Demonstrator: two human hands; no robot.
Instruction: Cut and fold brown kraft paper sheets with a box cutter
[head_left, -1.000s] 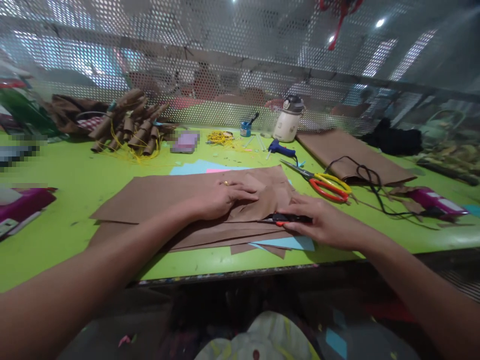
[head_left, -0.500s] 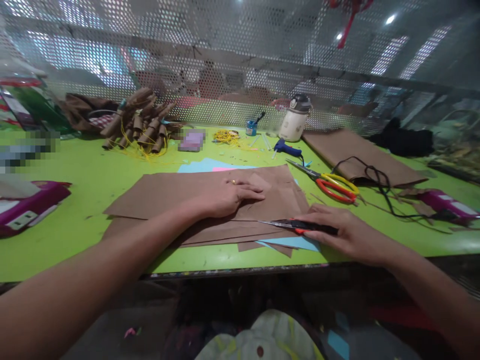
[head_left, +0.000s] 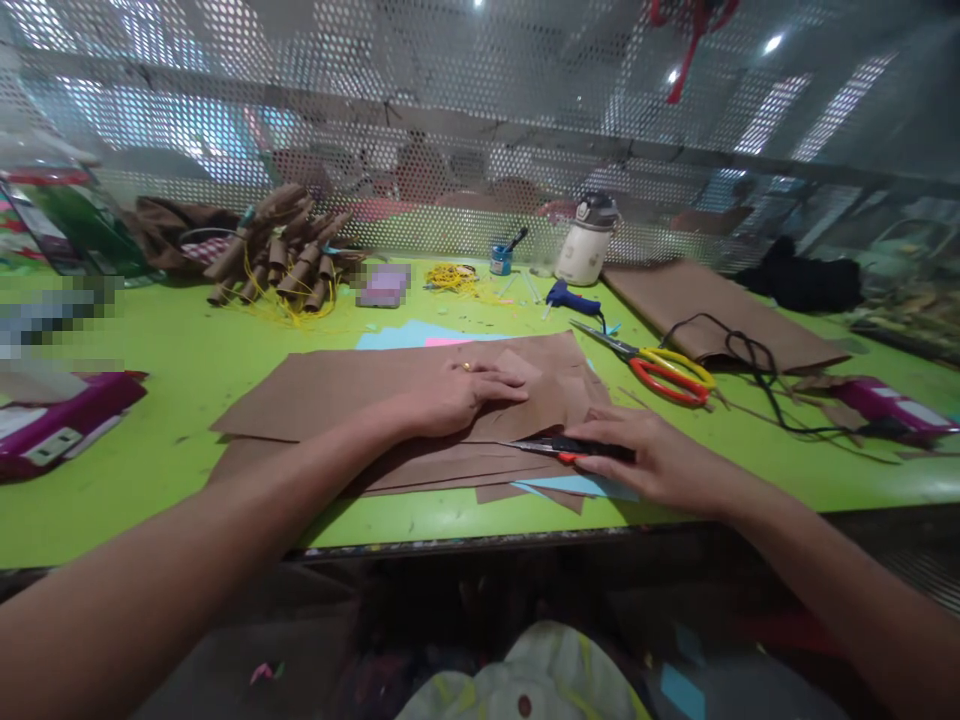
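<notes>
My left hand point(head_left: 469, 395) lies flat on the brown paper point(head_left: 300, 385), fingers stretched out, a ring on one of them. The paper forms a stack of long folded sheets with layered edges towards me. My right hand point(head_left: 652, 450) is closed on a utility knife point(head_left: 596, 448) with a black and red handle. Its thin pointed blade points left and lies along the front edge of the upper sheet, just below my left hand. Light blue paper point(head_left: 577, 485) sticks out under the stack at the front, and more blue and pink sheets show behind it.
Large scissors point(head_left: 667, 375) lie right of the stack, near a blue glue gun point(head_left: 574, 298). Behind stand a white bottle point(head_left: 583, 250), a small blue jar point(head_left: 501, 260) and bundled brown paper rolls point(head_left: 289, 255). Purple power strips point(head_left: 67, 425) flank the green table point(head_left: 180, 400).
My right hand has slid left with the knife, moving the blade a little along the paper edge. My left hand stays pressed in place.
</notes>
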